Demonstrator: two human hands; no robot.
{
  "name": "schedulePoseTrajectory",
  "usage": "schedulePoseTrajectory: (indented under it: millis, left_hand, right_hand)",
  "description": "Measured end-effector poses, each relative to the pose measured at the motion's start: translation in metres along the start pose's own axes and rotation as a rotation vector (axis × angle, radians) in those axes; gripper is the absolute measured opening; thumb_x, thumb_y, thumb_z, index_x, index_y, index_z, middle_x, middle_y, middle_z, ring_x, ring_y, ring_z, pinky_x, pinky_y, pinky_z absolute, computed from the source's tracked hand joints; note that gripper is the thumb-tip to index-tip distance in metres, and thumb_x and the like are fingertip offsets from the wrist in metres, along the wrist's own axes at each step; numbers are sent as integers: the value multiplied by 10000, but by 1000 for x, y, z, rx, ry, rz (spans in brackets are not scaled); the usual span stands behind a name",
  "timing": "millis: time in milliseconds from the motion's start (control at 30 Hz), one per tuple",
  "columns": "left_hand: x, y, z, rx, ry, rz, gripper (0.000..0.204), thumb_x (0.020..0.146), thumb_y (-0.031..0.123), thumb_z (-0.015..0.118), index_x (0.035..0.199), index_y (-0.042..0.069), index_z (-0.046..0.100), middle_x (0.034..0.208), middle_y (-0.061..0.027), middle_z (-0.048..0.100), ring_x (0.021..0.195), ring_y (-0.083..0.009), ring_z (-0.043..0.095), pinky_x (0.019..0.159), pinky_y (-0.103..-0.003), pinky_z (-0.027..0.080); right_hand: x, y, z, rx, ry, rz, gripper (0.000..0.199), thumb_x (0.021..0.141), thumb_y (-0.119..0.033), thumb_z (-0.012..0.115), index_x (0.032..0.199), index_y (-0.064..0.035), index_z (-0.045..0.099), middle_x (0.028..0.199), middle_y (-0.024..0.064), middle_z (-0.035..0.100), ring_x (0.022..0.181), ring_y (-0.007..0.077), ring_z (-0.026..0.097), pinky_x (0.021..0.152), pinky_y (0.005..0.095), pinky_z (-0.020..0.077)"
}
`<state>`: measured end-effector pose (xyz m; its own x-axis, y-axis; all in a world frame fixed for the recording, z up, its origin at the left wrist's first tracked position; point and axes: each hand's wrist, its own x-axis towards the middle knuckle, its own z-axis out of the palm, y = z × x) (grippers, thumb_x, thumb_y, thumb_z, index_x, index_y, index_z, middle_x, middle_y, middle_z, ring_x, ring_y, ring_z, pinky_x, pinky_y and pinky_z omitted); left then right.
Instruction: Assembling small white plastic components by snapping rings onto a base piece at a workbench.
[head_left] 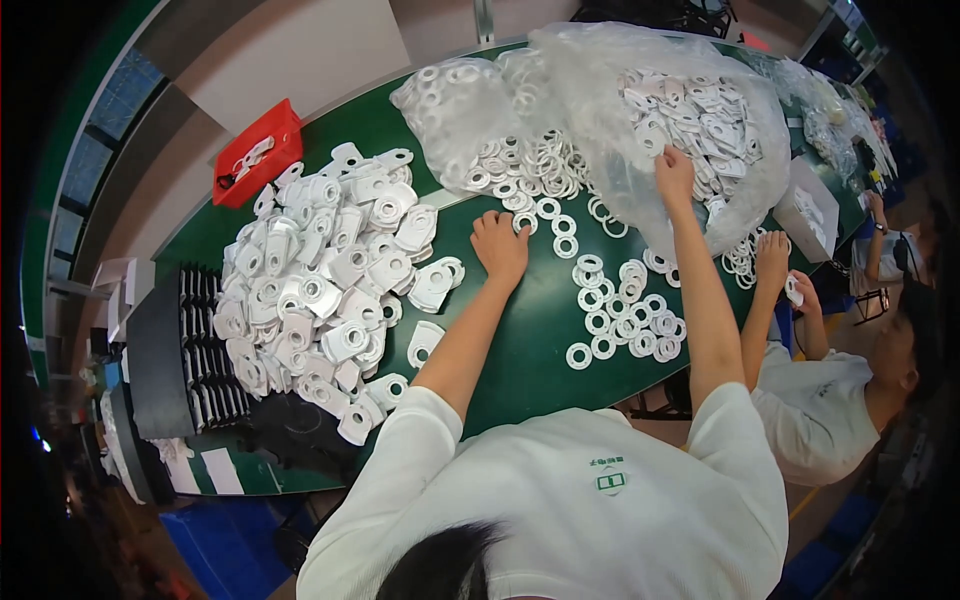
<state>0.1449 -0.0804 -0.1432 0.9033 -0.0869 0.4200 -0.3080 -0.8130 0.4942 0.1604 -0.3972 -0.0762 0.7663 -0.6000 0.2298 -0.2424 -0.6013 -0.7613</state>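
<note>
The left hand [499, 247] rests palm down on the green table [520, 340], fingers curled over a flat white ring [524, 222]; whether it grips one cannot be told. The right hand [675, 172] presses into a crinkled clear plastic bag [600, 70] of white moulded parts, its fingers hidden. Loose smooth rings [625, 315] lie scattered at five o'clock of the left hand. At nine o'clock sits a heap of white shaped caps [320, 290]; a red bin [258, 152] lies at ten o'clock.
</note>
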Motion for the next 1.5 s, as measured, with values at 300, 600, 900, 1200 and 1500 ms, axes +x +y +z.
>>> schedulePoseTrajectory:
  millis: [300, 600, 900, 1200, 1500]
  left_hand:
    - [-23, 35, -50, -1136, -281, -486, 126, 825, 73, 642, 922, 18, 585, 836, -35, 633, 772, -105, 587, 671, -235, 457]
    - [-52, 53, -117, -1150, -336, -327, 281, 828, 65, 649, 1094, -23, 619, 1035, -85, 618, 822, -107, 587, 740, -230, 473]
    - [-75, 22, -146, -1260, -783, -501, 363, 947, 247, 483, 1234, 27, 514, 1209, -120, 567, 1086, -150, 527, 916, -288, 430]
    - [-89, 8, -164, -1666, -587, -837, 326, 945, 259, 497, 1195, 52, 468, 1172, -158, 572, 978, -255, 624, 744, -329, 553]
    - [-99, 8, -160, -1536, -677, -780, 362, 926, 125, 479, 1267, 61, 378, 1191, -130, 571, 1004, -226, 620, 659, -245, 513]
  right_hand:
    - [-197, -78, -17, 1149, -235, 485, 280, 956, -201, 487, 1137, 5, 539, 927, 35, 596, 732, 117, 565, 682, 236, 468]
    - [-259, -96, 22, 1909, -883, 1279, 209, 945, -179, 377, 1033, -38, 503, 774, 44, 491, 614, 125, 443, 569, 250, 395]
    - [-234, -108, 8, 666, -1006, 311, 184, 869, -159, 605, 1007, -38, 626, 864, 48, 649, 722, 121, 612, 610, 251, 480]
    - [-132, -4, 35, -312, -197, -119, 193, 768, -216, 689, 824, -33, 660, 765, 157, 659, 749, 334, 623, 712, 415, 490]
    - [-148, -54, -1, -468, -206, -322, 138, 753, -185, 691, 787, -55, 660, 780, 130, 655, 699, 313, 619, 651, 386, 487]
